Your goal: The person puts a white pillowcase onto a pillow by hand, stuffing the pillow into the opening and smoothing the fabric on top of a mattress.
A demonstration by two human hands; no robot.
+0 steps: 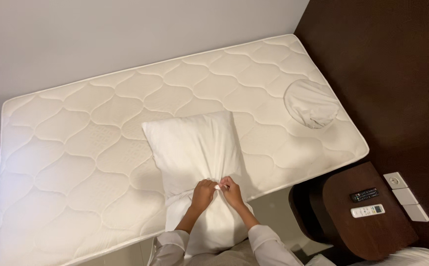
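Item: plump white fabric pillow (195, 148), lying across the near long edge of the bare quilted cream mattress (76, 148), its lower end overhanging toward you so that end is within reach. Your left hand (202, 193) and right hand (232, 190) are pinching closed on its bunched cloth, side by side. Also: crumpled white cloth bundle (312, 103) resting near the mattress's far right corner.

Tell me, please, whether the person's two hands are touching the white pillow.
Touching. The head view shows the left hand and the right hand pinching the white pillow's fabric, side by side.
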